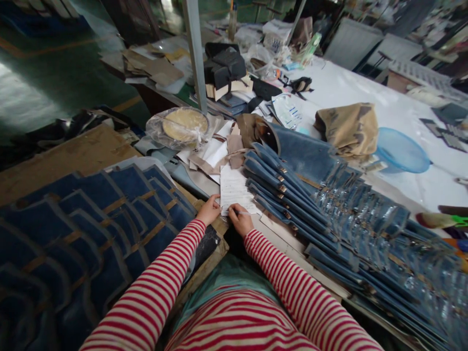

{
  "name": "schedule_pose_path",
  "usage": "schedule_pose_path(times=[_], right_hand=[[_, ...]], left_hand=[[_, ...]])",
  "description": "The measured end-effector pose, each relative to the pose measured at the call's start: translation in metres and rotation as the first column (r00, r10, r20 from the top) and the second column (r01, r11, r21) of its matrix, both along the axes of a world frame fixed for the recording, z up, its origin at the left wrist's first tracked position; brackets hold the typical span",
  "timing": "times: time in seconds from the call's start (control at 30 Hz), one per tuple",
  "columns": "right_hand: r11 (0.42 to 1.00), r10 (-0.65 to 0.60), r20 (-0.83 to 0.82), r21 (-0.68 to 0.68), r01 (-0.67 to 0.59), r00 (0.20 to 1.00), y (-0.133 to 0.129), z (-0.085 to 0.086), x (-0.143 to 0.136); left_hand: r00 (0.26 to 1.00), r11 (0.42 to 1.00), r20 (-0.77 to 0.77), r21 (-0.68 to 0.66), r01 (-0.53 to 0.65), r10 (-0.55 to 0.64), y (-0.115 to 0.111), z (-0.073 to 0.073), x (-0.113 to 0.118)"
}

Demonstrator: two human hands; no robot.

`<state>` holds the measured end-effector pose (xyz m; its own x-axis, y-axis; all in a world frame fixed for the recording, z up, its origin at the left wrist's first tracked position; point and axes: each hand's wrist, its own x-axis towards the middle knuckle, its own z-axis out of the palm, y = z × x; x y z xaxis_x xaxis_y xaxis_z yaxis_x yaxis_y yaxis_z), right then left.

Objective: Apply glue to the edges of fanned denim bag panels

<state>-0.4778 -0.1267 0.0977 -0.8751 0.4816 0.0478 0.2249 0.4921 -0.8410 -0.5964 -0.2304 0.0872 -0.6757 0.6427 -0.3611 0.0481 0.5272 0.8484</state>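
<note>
A white sheet of paper (236, 187) with lines of writing lies in front of me, its near edge between my hands. At its lower left corner is my left hand (209, 210), fingers bent and pressed together at the paper's edge. My right hand (240, 219) rests at the lower edge with its fingers curled round a thin, pale, pen-like object, too small to name surely. Blue pieces with grey edging (109, 195) lie in overlapping rows on the left. Stacked blue pieces (292, 195) with shiny clear parts fan out on the right.
Behind the paper are fabric scraps and a plastic-wrapped yellow roll (185, 124). A metal post (196, 58) rises beyond. A brown cloth bundle (347, 127) and a blue basin (404, 150) stand on the white table (340, 83). Cardboard (69, 156) lies at left.
</note>
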Motion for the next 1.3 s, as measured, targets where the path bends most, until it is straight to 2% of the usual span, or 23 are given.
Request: schedule_pose_path(times=[1.3], right_hand=[[0.999,-0.023,0.004,-0.029,0.023,1.0,-0.0005,0.0003,0.0014]], left_hand=[[1.0,1.0,0.007,0.012,-0.011,0.011,0.0002,-0.0008,0.0012]])
